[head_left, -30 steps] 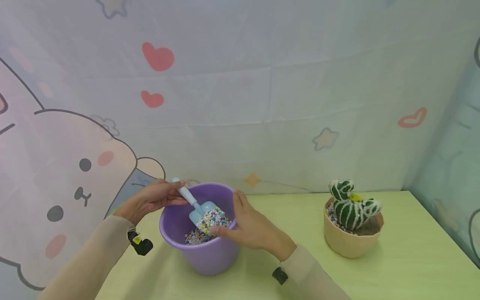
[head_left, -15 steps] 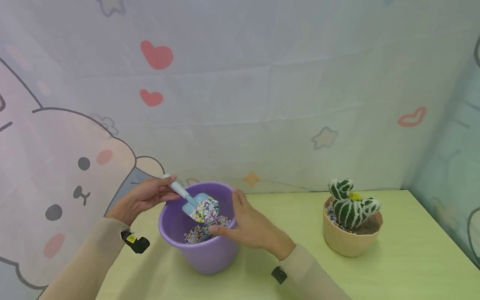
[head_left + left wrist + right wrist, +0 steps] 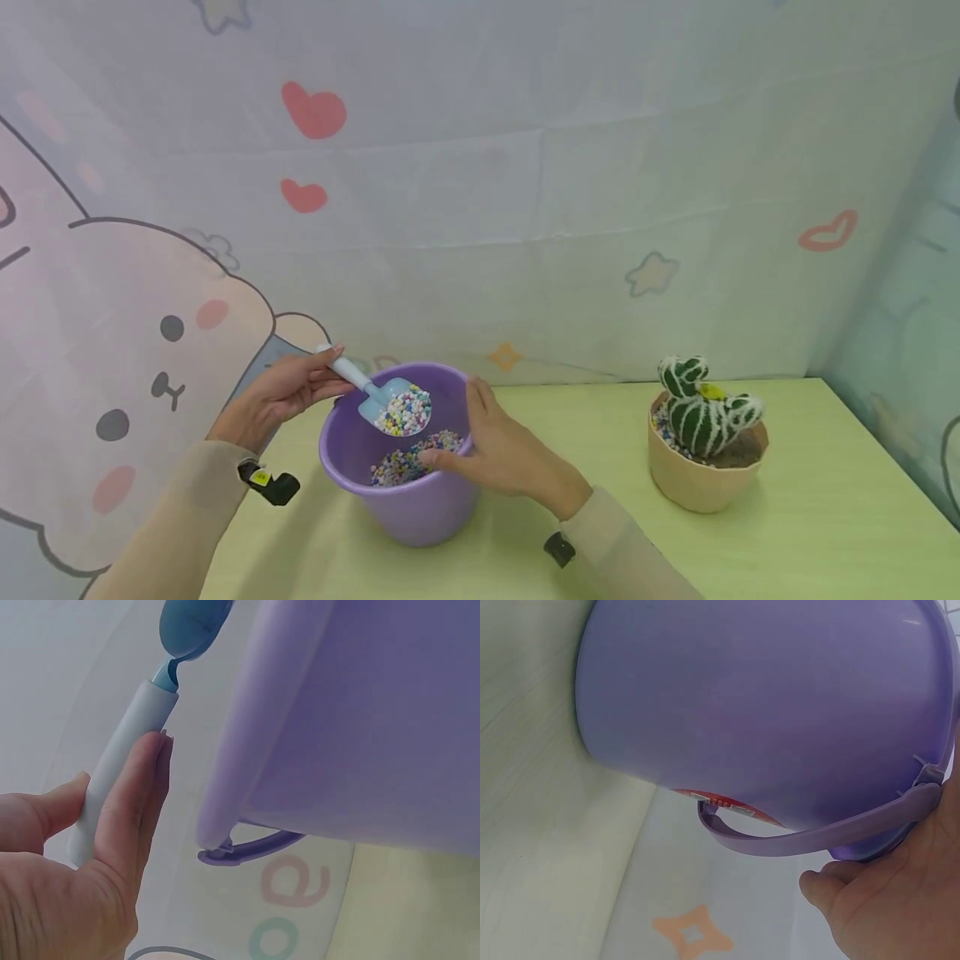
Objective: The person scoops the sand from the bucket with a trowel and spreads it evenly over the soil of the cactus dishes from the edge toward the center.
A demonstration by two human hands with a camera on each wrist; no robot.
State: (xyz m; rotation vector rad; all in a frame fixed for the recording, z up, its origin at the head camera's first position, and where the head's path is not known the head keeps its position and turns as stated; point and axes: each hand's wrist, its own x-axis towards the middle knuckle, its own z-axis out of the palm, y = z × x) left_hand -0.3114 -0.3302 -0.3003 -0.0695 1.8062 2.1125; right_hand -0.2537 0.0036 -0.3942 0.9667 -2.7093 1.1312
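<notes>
Compared with a second ago, I see the scoop (image 3: 369,388) drawn up and left, away from the right thumb, its blade now over the mouth of the bucket (image 3: 420,510). The left hand (image 3: 281,396) pinches its smooth white handle between thumb and fingers; the rounded blade is pale blue and carries small multicoloured beads (image 3: 405,411). My right hand (image 3: 510,450) stays clasped on the bucket's right rim, thumb over the near edge. The bucket, glossy purple and tapering downward, stands on the left of the pale green table (image 3: 570,417), more loose beads (image 3: 397,468) inside; its curved handle (image 3: 780,841) hangs down. Well apart to the right, the faceted tan pot (image 3: 701,483) holds a green cactus (image 3: 701,421) with fuzzy white ribs.
</notes>
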